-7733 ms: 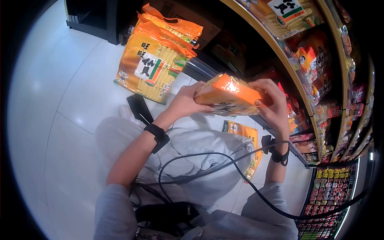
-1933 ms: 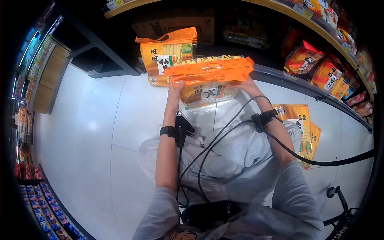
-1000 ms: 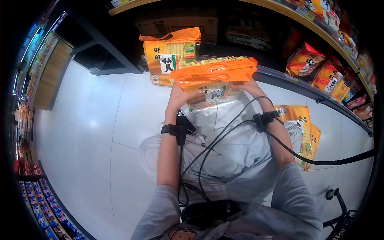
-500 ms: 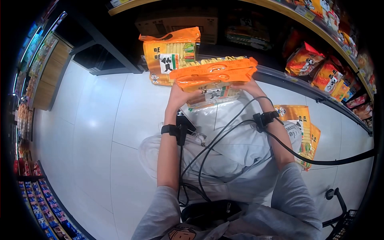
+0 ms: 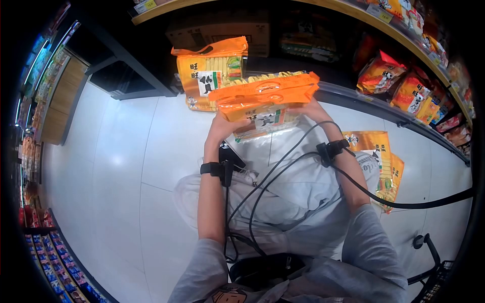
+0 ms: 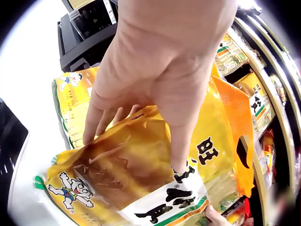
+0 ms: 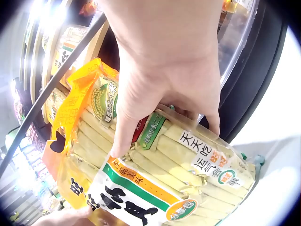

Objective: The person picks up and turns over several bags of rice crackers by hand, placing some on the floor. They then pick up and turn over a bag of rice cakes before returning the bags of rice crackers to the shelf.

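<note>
Both hands hold an orange and yellow snack bag (image 5: 268, 96), packed with pale rolled crackers, in front of the knees. Its orange handle strip faces up. My left hand (image 5: 221, 126) grips one side, thumb across the front and fingers behind the edge, as the left wrist view shows. My right hand (image 7: 164, 75) holds the opposite side, its thumb on the front beside the printed label and its other fingers over the edge. A similar bag (image 5: 199, 88) stands on the floor just beyond, partly covered by the held one.
More bags (image 5: 371, 141) of this kind lie on the floor by the right knee. A low shelf (image 5: 348, 98) with red and orange packets (image 5: 381, 76) runs ahead and right. A dark slab (image 5: 235, 156) is near the left wrist. Cables (image 5: 404, 204) cross the lap; a black basket (image 5: 439, 283) stands lower right.
Since the oldest frame, the head view has turned and the held bag now has its handle strip level on top. The left thumb has moved onto the bag's front. The last half second shows little motion.
</note>
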The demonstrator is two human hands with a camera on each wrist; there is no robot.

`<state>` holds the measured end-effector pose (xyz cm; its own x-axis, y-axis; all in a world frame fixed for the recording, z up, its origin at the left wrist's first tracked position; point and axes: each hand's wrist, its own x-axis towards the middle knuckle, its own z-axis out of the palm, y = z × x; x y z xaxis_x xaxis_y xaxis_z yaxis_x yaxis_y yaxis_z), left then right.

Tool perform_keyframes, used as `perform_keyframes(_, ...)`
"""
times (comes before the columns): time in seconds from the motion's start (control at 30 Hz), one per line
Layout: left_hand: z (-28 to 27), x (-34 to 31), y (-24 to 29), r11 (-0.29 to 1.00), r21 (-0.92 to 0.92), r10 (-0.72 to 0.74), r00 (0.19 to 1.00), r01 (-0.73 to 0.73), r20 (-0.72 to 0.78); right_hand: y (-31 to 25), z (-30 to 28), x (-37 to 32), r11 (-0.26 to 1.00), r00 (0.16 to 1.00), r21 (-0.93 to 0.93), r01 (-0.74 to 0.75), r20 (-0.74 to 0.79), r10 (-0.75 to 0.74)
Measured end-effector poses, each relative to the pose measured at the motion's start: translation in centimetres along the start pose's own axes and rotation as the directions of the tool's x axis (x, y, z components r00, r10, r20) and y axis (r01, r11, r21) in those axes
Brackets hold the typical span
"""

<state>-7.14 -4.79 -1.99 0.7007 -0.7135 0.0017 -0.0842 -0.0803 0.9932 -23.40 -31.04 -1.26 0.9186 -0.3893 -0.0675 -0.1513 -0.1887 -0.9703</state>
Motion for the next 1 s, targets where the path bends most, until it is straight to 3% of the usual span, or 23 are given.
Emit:
perform_keyframes(0.07, -0.3, 0.0, -1.0, 1.0, -0.009, -0.016, 0.999, 0.016, 0.037, -0.2, -0.3, 0.0, 0.999, 0.999, -0.05, -0.016, 0.037, 0.018)
perform_keyframes(0.13, -0.5, 0.0, -1.3, 0.979, 0.195, -0.059, 0.998, 0.064, -0.03, 0.0, -0.5, -0.1, 0.995, 0.997, -0.096, -0.031, 0.07, 0.038)
perform_keyframes(0.2, -0.6, -0.2, -0.5, 0.961, 0.269, -0.052, 0.998, 0.06, -0.035, 0.4, -0.8, 0.0, 0.998, 0.991, -0.065, -0.019, 0.13, 0.027)
perform_keyframes(0.3, -0.5, -0.2, 0.0, 0.942, 0.333, 0.04, 0.999, -0.026, -0.036, 0.0, -0.7, -0.5, 0.983, 0.995, -0.154, 0.095, -0.003, -0.097)
perform_keyframes(0.37, -0.3, -0.7, 1.4, 0.928, 0.37, 0.039, 0.999, -0.036, -0.003, -3.2, -1.4, -2.1, 0.976, 0.993, -0.199, 0.09, -0.058, -0.104)
perform_keyframes(0.43, 0.5, -1.2, 3.6, 0.91, 0.393, 0.13, 0.991, -0.132, 0.03, -5.8, -3.1, -3.7, 0.966, 0.981, -0.22, 0.134, -0.109, -0.161)
perform_keyframes(0.47, 1.3, -1.6, 5.4, 0.904, 0.371, 0.238, 0.971, -0.213, -0.024, -6.3, -3.9, -4.7, 0.935, 0.937, -0.246, 0.256, -0.176, -0.303)
perform_keyframes(0.53, 3.1, -1.6, 9.3, 0.879, 0.306, 0.416, 0.902, -0.366, -0.113, -6.8, -6.7, -5.3, 0.912, 0.913, -0.32, 0.257, -0.23, -0.338)
perform_keyframes(0.57, 3.1, -0.7, 9.4, 0.874, 0.315, 0.416, 0.905, -0.371, -0.088, -7.3, -7.8, -5.5, 0.884, 0.896, -0.398, 0.246, -0.255, -0.364)
perform_keyframes(0.6, 2.8, 0.9, 9.6, 0.743, 0.506, 0.525, 0.85, -0.438, -0.036, -8.0, -9.2, -5.6, 0.873, 0.931, -0.455, 0.176, -0.212, -0.298)
perform_keyframes(0.63, 2.6, 2.6, 10.1, 0.569, 0.665, 0.619, 0.784, -0.483, 0.04, -8.3, -9.9, -5.8, 0.864, 0.892, -0.43, 0.264, -0.231, -0.388)
perform_keyframes(0.7, 3.2, 6.2, 12.3, 0.528, 0.723, 0.559, 0.823, -0.445, 0.099, -7.4, -11.1, -4.1, 0.771, 0.751, -0.508, 0.383, -0.315, -0.58)
perform_keyframes(0.73, 4.3, 7.9, 13.4, 0.667, 0.596, 0.516, 0.854, -0.448, 0.064, -7.9, -11.2, -3.9, 0.804, 0.743, -0.453, 0.384, -0.365, -0.561)
perform_keyframes(0.77, 5.6, 8.8, 14.6, 0.706, 0.532, 0.515, 0.855, -0.467, 0.067, -8.4, -11.4, -3.5, 0.832, 0.732, -0.398, 0.387, -0.415, -0.539)
perform_keyframes(0.8, 6.7, 9.9, 15.1, 0.742, 0.463, 0.512, 0.856, -0.485, 0.077, -6.2, -11.7, -1.1, 0.763, 0.651, -0.068, 0.643, -0.476, -0.591)
perform_keyframes(0.83, 7.7, 11.2, 15.0, 0.774, 0.391, 0.507, 0.857, -0.498, 0.089, -7.9, -12.2, -1.5, 0.823, 0.683, -0.33, 0.462, -0.46, -0.568)
perform_keyframes(0.9, 9.2, 14.4, 13.1, 0.799, 0.346, 0.48, 0.868, -0.492, 0.126, -7.0, -14.0, 0.0, 0.914, 0.755, -0.195, 0.357, -0.516, -0.405)
perform_keyframes(0.97, 10.6, 17.5, 11.5, 0.862, 0.366, 0.307, 0.935, -0.352, 0.176, -6.3, -16.0, 0.5, 0.921, 0.823, 0.017, 0.389, -0.456, -0.339)
perform_keyframes(1.0, 11.2, 19.4, 10.0, 0.888, 0.314, 0.281, 0.937, -0.336, 0.21, -6.4, -16.9, 0.4, 0.922, 0.811, -0.045, 0.384, -0.461, -0.36)
